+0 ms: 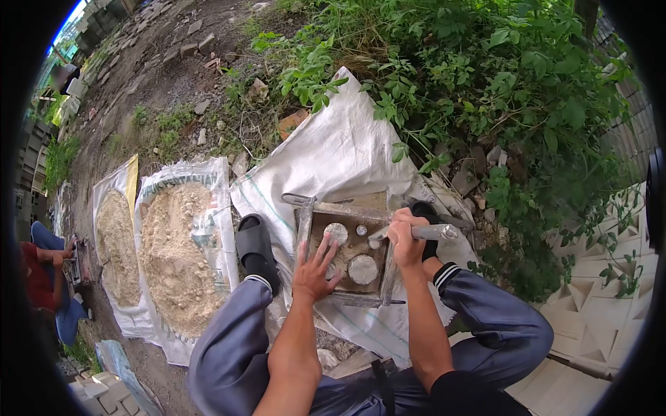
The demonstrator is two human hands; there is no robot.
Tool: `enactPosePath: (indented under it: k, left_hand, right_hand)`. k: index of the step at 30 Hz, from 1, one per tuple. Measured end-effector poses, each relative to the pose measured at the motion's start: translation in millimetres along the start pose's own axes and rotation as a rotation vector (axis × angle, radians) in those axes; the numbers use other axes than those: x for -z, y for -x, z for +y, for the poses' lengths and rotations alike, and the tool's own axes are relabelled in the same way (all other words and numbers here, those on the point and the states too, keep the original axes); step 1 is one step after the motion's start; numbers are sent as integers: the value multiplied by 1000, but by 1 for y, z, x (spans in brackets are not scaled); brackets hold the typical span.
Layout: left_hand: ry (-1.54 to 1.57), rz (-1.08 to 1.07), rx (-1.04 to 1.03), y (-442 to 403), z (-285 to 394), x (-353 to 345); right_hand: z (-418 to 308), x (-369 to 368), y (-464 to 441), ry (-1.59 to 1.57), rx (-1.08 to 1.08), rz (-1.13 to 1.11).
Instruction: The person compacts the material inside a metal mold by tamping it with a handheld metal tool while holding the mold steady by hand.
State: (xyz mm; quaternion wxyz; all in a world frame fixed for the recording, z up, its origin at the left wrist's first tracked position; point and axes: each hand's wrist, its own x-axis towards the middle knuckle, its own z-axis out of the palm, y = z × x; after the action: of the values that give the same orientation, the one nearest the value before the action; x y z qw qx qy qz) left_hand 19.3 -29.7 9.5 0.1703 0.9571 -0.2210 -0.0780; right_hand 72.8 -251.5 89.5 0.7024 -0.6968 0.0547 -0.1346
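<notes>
A wooden frame lies on a white woven sack, its inside partly filled with pale sand. Within it sit several round grey discs; the largest disc is near the lower right, and a smaller disc is near the top. My left hand reaches over the frame's left side with fingers spread, partly covering another disc. Wrapped round a grey rod-like metal tool is my right hand, over the frame's right side. The tool's inner end points down toward the sand beside a disc.
Two sand heaps on sacks lie left, the nearer sand heap being larger. My sandalled feet flank the frame, with one black sandal at left. Green plants crowd the back right. Patterned pale blocks stand right. Another person sits far left.
</notes>
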Motion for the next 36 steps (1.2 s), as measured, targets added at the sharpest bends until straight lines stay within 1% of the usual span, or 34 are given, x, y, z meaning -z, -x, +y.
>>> enactPosePath:
  k: [1,2,3,4,6,8,9,10,11,12,13,15,16,18,19,20,21,22,23,24,26,27,29,30,31,32,33,34,36]
  left_hand:
    - [4,-7,-10,1,0,1]
    - [2,-5,-10,2,-1,2]
    - [1,-17,-2,2,1,4]
    - [2,-24,6,-1,3,5]
    - [-4,0,-8,-2,3,5]
    - [-17,15,0,0,-1,3]
    - [-10,15,-5,0,0,3]
    - [-4,17,-16,1,0,4]
    - [-16,12,-18,1,0,3]
    - [-18,20,-20,2,-1,3]
    - [-26,10,-16,3,-1,3]
    - [-27,4,-11,0,1,0]
    - [-35,33,-28,1,0,-1]
    - [-48,58,-30,1,-4,-2]
    - [-27,36,-21,1,-4,-1]
    - [-6,17,-18,2,-2,0]
    - [-6,18,-25,3,-2,-1]
    - [-45,56,-42,4,-2,-1]
    - [-83,99,-55,1,-2,-3]
    - [-82,104,-57,-1,0,-2]
    - [-4,7,-15,1,-1,0]
    - [-5,8,-6,0,-3,-1]
    - [6,15,-22,2,-3,0]
    - [5,15,-27,4,-2,0]
    - [-15,31,-38,5,-1,0]
    - [-37,53,-46,1,-2,0]
    - [-39,62,-45,-3,-1,0]
    - [-31,63,-47,2,-1,0]
    - [-25,71,-35,1,-3,-1]
  right_hand:
    - [6,0,5,-21,47,53]
    - [22,-2,4,-23,50,53]
    - [39,-4,2,79,248,-73]
    - [37,-9,-3,186,449,-202]
    - [23,-10,-3,183,420,-136]
    - [-5,-10,-7,-74,8,-43]
    - [-4,0,-8,-6,74,-108]
    - [1,1,-2,-38,113,-95]
    - [31,-4,4,4,221,-96]
    - [38,-16,3,49,336,-95]
    - [39,-13,-1,54,349,-94]
    - [34,-7,-9,172,297,-225]
    - [18,-6,-7,174,295,-227]
    - [-7,-1,-4,40,61,-132]
    - [0,1,4,-45,39,-78]
    - [15,-1,10,-46,33,-74]
    - [33,-5,12,-3,81,-138]
    - [41,-7,10,45,135,-199]
    - [49,-5,4,106,129,-224]
    - [36,-9,0,108,134,-223]
    - [-3,-23,1,-165,-90,-7]
    - [-5,-12,2,-60,-5,-64]
    - [27,-9,14,-46,6,-15]
    - [32,-15,18,-14,-33,31]
    - [32,-12,16,-12,-23,38]
    - [34,-9,9,57,21,-47]
    - [33,-10,4,125,57,-138]
    - [20,-12,8,122,49,-137]
    - [-6,-9,8,95,78,-64]
